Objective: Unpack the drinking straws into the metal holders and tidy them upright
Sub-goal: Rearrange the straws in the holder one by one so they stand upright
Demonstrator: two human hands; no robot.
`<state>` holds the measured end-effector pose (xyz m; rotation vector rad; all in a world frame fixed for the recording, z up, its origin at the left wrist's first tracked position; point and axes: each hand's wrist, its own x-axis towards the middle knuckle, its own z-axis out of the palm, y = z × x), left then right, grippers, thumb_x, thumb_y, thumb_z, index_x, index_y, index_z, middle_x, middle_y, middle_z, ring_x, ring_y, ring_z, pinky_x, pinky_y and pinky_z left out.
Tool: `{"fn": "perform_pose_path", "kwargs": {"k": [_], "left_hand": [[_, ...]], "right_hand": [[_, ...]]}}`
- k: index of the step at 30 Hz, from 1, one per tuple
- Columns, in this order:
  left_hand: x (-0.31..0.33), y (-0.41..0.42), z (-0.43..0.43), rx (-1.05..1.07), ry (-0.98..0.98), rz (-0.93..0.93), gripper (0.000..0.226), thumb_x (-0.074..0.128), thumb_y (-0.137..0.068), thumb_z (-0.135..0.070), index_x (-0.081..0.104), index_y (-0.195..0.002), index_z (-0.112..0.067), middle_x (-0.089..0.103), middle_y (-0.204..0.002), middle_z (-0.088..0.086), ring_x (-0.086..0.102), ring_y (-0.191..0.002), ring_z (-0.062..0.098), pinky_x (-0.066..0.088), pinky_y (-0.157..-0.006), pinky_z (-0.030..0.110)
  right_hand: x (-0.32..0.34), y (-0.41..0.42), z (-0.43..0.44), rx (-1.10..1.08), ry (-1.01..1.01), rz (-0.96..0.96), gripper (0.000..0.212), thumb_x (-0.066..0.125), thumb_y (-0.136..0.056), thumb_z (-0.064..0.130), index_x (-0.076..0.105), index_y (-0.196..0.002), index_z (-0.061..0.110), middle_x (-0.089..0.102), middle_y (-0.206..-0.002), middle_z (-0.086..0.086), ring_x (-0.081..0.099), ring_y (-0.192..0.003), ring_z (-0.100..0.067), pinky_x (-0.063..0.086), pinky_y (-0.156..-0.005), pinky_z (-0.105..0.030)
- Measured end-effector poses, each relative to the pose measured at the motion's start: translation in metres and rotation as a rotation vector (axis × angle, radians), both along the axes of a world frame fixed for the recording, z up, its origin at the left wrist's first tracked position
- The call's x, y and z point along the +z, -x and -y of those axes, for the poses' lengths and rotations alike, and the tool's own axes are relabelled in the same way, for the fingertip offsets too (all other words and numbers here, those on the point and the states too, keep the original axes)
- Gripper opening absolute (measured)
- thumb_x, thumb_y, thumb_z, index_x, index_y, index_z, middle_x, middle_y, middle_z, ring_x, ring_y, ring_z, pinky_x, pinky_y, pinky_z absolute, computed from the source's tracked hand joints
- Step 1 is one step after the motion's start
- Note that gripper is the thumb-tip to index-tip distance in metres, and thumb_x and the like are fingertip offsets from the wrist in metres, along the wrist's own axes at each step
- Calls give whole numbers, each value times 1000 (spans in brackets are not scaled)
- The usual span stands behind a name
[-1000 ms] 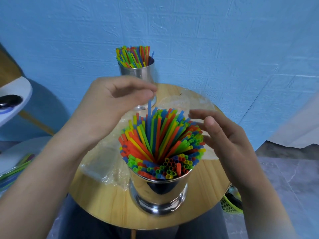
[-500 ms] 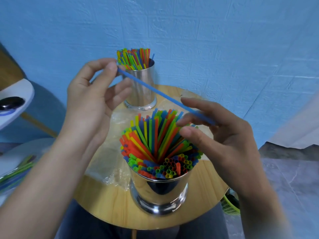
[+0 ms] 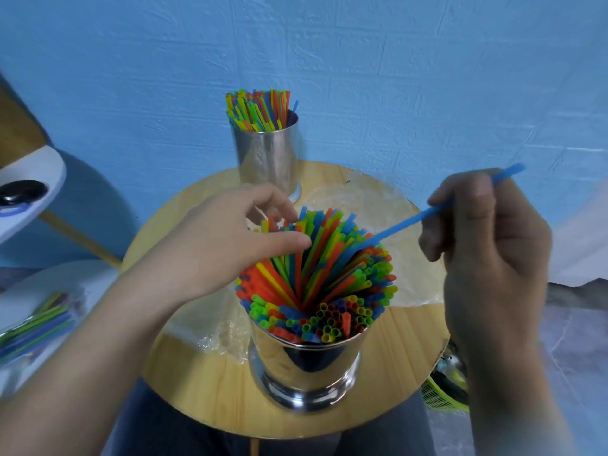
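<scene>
A shiny metal holder (image 3: 306, 366) stands at the near side of a round wooden table (image 3: 210, 383), packed with colourful straws (image 3: 329, 278) that lean and fan outward. My right hand (image 3: 487, 245) pinches a single blue straw (image 3: 404, 222), whose lower end dips among the bundle's right side. My left hand (image 3: 230, 238) rests on the bundle's far left, fingers spread and touching the straw tips. A second metal holder (image 3: 266, 156) with upright straws (image 3: 258, 110) stands at the table's far edge.
Crumpled clear plastic wrap (image 3: 368, 205) lies on the table behind and left of the near holder. A white surface at the left carries more straws in a bag (image 3: 36, 324). A green basket (image 3: 444, 393) sits below the table's right edge. A blue wall is behind.
The blue straw passed from my left hand to my right hand alone and swung right, its lower end now in the bundle. My left hand dropped onto the straws' far left.
</scene>
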<state>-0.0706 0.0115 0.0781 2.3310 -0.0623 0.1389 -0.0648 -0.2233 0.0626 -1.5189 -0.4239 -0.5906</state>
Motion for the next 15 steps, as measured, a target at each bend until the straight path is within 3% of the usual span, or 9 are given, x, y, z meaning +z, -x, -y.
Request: {"fn": "perform_pose_path", "kwargs": {"k": [3,6,11,15], "left_hand": [[2,-4,4,31,-78,43,33,73,-65,-70,69,-86,-45,61,-88,-23,55,-81,-1,50,-77,35],[3,-5,9,38,-131,91,21,72,-70,-58,69,-82,-40,61,-85,-18,53,-77,0,44,-68,30],[1,-9,7,27,-44,60,16,80,-75,-53,73,-80,-39,64,-81,-22,57,-75,4,50,-73,35],[6,-8,7,-3,141,75,11,83,-75,-40,76,-79,-33,62,-70,-8,53,-58,4,42,-54,17]], "right_hand": [[-2,1,-7,57,208,-29,30,48,-107,31,62,-83,22,53,-65,-6,47,-57,-11,37,-57,-24],[-4,2,-12,90,325,-77,24,57,-102,39,66,-83,28,55,-68,-10,53,-61,-22,40,-54,-36],[-3,0,-12,177,255,-142,8,73,-94,25,65,-95,26,52,-68,-3,46,-61,-24,38,-54,-26],[-1,-1,-10,161,274,-83,4,69,-98,27,66,-100,30,54,-68,-1,48,-61,-17,39,-56,-25]]}}
